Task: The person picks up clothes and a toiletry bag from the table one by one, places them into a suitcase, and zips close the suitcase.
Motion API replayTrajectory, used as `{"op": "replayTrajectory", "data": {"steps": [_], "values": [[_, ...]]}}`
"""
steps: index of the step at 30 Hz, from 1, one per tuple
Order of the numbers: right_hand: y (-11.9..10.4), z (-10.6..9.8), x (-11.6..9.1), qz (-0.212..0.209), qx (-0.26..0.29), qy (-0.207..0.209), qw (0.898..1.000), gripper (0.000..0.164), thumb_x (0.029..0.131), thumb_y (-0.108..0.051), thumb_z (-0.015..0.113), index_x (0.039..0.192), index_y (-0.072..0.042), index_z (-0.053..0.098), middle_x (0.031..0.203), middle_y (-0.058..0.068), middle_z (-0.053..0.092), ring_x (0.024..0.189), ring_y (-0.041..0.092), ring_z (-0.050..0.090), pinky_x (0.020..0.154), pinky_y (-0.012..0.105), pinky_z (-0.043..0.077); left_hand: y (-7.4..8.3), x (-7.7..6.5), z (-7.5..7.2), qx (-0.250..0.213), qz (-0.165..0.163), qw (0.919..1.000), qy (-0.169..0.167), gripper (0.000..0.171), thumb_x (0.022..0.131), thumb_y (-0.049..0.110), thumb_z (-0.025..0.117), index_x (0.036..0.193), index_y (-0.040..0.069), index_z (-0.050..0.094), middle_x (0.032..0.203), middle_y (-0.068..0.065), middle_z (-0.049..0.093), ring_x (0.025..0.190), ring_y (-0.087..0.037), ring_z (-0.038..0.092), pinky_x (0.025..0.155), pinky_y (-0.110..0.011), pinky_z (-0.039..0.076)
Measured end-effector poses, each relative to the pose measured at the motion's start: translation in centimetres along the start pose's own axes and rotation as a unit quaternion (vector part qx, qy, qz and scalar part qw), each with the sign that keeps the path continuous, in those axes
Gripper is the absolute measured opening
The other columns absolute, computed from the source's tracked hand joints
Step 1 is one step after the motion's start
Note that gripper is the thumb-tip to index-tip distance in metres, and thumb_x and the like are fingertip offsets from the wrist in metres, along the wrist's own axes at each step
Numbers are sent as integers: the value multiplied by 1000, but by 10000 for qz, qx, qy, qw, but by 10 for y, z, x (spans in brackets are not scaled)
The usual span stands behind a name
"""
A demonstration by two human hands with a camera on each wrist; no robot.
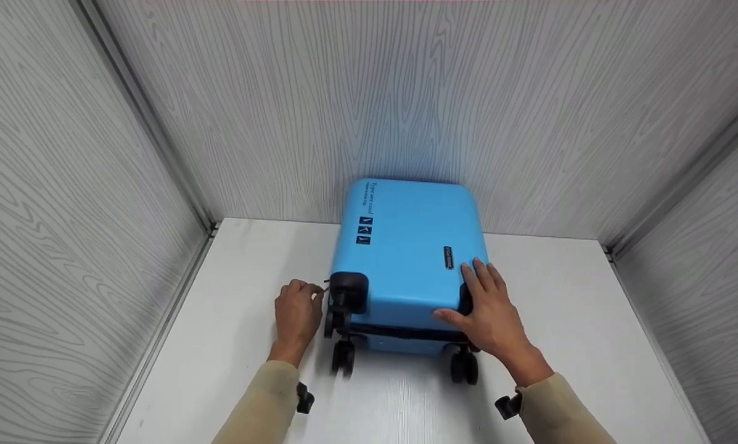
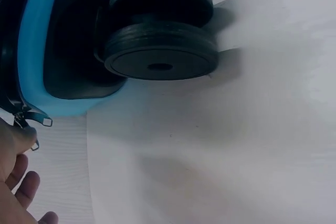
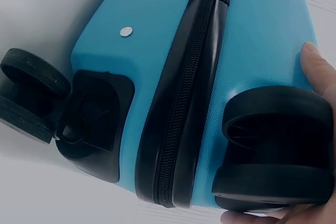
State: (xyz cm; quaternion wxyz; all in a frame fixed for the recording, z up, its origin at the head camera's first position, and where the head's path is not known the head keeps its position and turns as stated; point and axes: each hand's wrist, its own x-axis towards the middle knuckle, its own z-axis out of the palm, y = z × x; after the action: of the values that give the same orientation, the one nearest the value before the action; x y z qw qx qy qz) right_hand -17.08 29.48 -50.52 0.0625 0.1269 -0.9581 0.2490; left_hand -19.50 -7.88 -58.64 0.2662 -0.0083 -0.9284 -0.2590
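Observation:
A bright blue hard-shell suitcase [image 1: 412,240] lies on its broad side, its wheeled end towards me. At its left front corner, my left hand [image 1: 298,311] pinches a small metal zipper pull [image 2: 35,145] between thumb and finger. A second zipper pull [image 2: 46,122] sticks out beside it. My right hand [image 1: 495,314] rests on the right front corner, fingers spread over the top and thumb on the front edge. In the right wrist view, the zipper [image 3: 181,93] runs closed between black trim along the wheeled end. Part of the right hand is hidden behind a black wheel [image 3: 278,145].
Black double wheels [image 1: 343,357] project from the suitcase's near end. The white tabletop [image 1: 590,320] is bounded by a grey wood-grain back panel [image 1: 270,111] and side panels. Both wrists carry small black cameras [image 1: 305,398] by beige sleeves.

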Motion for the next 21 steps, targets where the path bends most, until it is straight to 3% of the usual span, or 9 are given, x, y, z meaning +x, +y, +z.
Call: {"op": "replayTrajectory", "data": {"steps": [12,16,21], "values": [[11,-3,-4,-265,344,144,9990,102,92,-65,72,167,-11,31,175,16,22,162,41,16,118,68,34,-4,-11,-13,123,-344,9966,-733,24,92,-3,64,108,5,81,110,-16,73,105,-38,67,89,-52,55],[22,-5,-14,-145,796,420,9958,86,99,-51,70,166,-10,34,174,17,25,159,43,25,117,69,34,-3,-14,-18,100,-165,9974,-695,21,92,-2,66,106,4,80,108,-17,74,103,-39,68,87,-53,56],[44,-6,-28,275,1442,920,9849,58,114,-36,48,162,-5,42,171,20,32,156,46,30,120,69,29,-6,-18,-23,394,337,9980,-350,16,90,-2,68,100,3,80,107,-16,75,109,-40,67,96,-54,53]]}}
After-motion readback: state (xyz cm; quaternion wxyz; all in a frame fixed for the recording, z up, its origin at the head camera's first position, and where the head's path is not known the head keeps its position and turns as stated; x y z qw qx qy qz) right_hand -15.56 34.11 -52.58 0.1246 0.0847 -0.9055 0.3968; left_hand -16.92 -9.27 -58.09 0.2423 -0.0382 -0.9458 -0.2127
